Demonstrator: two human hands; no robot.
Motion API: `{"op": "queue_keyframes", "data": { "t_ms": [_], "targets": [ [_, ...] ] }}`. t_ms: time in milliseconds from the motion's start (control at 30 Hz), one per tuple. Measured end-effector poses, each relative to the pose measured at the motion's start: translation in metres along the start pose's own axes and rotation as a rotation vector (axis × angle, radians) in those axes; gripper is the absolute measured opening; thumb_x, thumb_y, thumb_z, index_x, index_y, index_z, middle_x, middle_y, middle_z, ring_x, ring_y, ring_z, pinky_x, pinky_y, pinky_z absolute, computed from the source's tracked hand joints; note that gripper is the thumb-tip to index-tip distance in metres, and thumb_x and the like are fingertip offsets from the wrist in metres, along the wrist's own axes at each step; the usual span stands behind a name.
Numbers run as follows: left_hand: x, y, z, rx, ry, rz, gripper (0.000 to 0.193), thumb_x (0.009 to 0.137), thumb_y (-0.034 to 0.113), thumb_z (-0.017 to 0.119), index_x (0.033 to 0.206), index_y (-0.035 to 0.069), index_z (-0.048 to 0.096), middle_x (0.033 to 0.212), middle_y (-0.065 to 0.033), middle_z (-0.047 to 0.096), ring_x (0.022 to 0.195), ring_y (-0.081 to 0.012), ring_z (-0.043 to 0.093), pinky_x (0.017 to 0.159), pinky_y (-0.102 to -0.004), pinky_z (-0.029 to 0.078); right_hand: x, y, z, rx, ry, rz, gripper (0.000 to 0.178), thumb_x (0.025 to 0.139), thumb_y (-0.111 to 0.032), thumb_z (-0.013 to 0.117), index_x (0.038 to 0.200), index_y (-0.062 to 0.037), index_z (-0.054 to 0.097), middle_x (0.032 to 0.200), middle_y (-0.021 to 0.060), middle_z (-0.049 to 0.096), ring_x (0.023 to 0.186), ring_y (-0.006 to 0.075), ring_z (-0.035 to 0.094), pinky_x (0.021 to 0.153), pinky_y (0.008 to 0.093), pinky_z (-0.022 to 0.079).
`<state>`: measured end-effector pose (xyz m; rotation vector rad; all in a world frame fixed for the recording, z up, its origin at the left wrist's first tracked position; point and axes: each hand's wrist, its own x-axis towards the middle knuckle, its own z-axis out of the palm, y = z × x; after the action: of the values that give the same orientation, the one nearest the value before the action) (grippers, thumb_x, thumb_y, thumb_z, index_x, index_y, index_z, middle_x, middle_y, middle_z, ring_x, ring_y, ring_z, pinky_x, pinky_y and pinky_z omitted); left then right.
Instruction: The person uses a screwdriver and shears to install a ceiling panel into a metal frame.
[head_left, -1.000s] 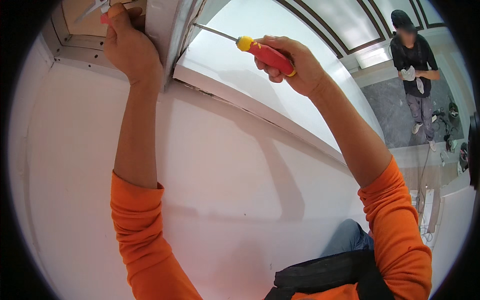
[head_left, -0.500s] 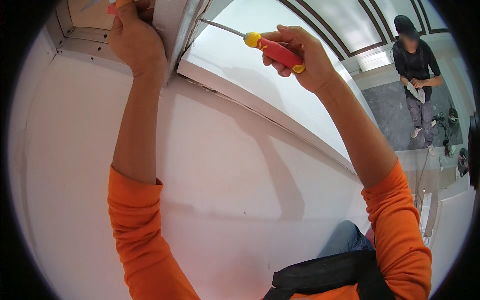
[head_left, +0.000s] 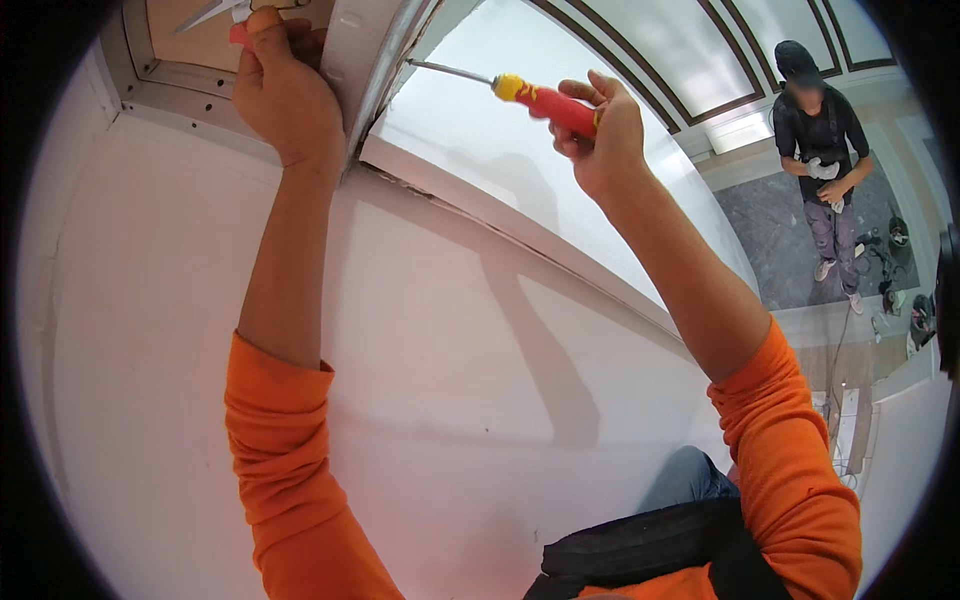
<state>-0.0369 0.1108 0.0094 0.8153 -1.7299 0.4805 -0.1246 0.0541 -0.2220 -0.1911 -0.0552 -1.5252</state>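
Observation:
My right hand [head_left: 612, 135] is closed round the red and yellow handle of a screwdriver [head_left: 548, 103]. The screwdriver's thin metal shaft points left, its tip at the edge of a metal strip [head_left: 385, 75] that runs along a pale frame post [head_left: 355, 45]. At the upper left, my left hand [head_left: 290, 95] is closed beside that post. From its fingers stick out pointed silver blades and a bit of red-orange handle, which look like scissors [head_left: 212, 12]. The rest of that tool is hidden by the fingers and the picture's top edge.
A white ledge [head_left: 520, 200] with a rough, cracked edge juts out below the screwdriver. Behind my left hand is a recessed frame with screw holes [head_left: 190, 105]. Far right, a person in black [head_left: 822, 130] stands on a grey floor mat [head_left: 765, 225], near several tools.
My right hand has moved left and slightly down, its grip shifted on the screwdriver handle. The screwdriver tip stays by the strip. More of the scissors shows. The other person's hands have moved.

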Motion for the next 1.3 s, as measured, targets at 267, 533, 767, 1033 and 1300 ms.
{"op": "queue_keyframes", "data": {
  "t_ms": [267, 533, 767, 1033, 1300],
  "targets": [
    [0.003, -0.006, -0.002, -0.077, -0.015, -0.019, 0.048, 0.102, 0.042, 0.056, 0.089, -0.003, 0.069, 0.079, -0.0047, 0.068, 0.074, -0.0134, 0.060, 0.071, -0.0264, 0.045, 0.001, -0.007, -0.023, -0.335, -0.407, 0.409, 0.045, 0.107, -0.040, 0.041, 0.105, -0.0006, 0.063, 0.059, 0.0008, 0.047, 0.042, 0.0091, 0.032, 0.043, 0.0243, 0.027],
    [-0.001, -0.009, 0.000, -0.074, -0.016, -0.036, 0.049, 0.102, 0.043, 0.055, 0.091, -0.002, 0.069, 0.085, -0.0055, 0.068, 0.079, -0.0140, 0.060, 0.075, -0.0266, 0.046, -0.018, -0.007, -0.016, -0.164, -0.369, 0.293, 0.048, 0.108, -0.039, 0.040, 0.132, 0.0017, 0.052, 0.079, 0.0052, 0.054, 0.053, 0.0080, 0.041, 0.047, 0.0220, 0.035],
    [-0.003, 0.001, 0.002, 0.015, 0.003, -0.029, 0.053, 0.101, 0.048, 0.055, 0.092, -0.002, 0.069, 0.087, -0.0054, 0.067, 0.080, -0.0145, 0.058, 0.077, -0.0271, 0.044, -0.004, -0.018, -0.020, -0.327, -0.751, 0.433, 0.056, 0.107, -0.046, 0.041, 0.112, 0.0055, 0.060, 0.068, -0.0005, 0.053, 0.045, 0.0013, 0.037, 0.033, 0.0156, 0.021],
    [-0.006, -0.001, 0.004, -0.055, -0.005, -0.034, 0.049, 0.101, 0.048, 0.057, 0.087, 0.002, 0.066, 0.081, -0.0023, 0.062, 0.075, -0.0126, 0.053, 0.072, -0.0265, 0.041, -0.001, -0.007, -0.014, -1.078, -0.387, -0.782, 0.034, 0.099, -0.042, 0.062, 0.105, -0.0085, 0.066, 0.088, 0.0042, 0.066, 0.075, 0.0165, 0.062, 0.070, 0.0328, 0.051],
    [-0.007, 0.004, 0.003, -0.014, -0.006, -0.073, 0.054, 0.100, 0.051, 0.056, 0.090, -0.001, 0.068, 0.082, -0.0049, 0.067, 0.078, -0.0139, 0.057, 0.075, -0.0268, 0.043, -0.008, -0.010, -0.012, 0.067, -0.554, 0.299, 0.056, 0.099, -0.037, 0.054, 0.133, 0.0067, 0.052, 0.116, 0.0201, 0.060, 0.065, 0.0140, 0.058, 0.042, 0.0198, 0.043]
  ]
}}
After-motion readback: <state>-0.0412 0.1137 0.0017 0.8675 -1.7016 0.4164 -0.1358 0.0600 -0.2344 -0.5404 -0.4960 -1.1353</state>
